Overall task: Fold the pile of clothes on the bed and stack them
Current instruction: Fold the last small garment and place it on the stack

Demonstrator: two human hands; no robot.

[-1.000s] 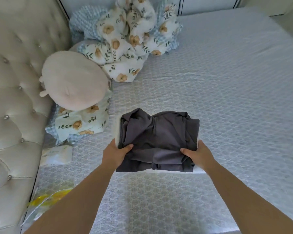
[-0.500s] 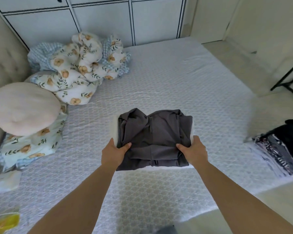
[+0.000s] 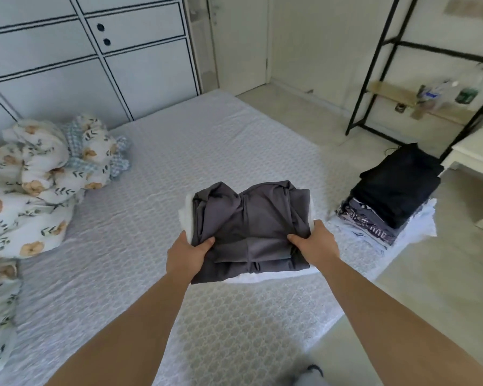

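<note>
Hands, left hand (image 3: 186, 256) and right hand (image 3: 315, 246), grip folded grey garment (image 3: 248, 227) atop white one (image 3: 186, 218). Stack (image 3: 393, 196) sits right on bed (image 3: 207, 151).

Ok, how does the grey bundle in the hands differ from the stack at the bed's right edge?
The grey bundle is held by the left hand and right hand; the stack rests untouched on the bed. The bundle shows grey over white; the stack is topped black, with patterned and white layers below. The stack looks taller. Both are folded clothes.
</note>
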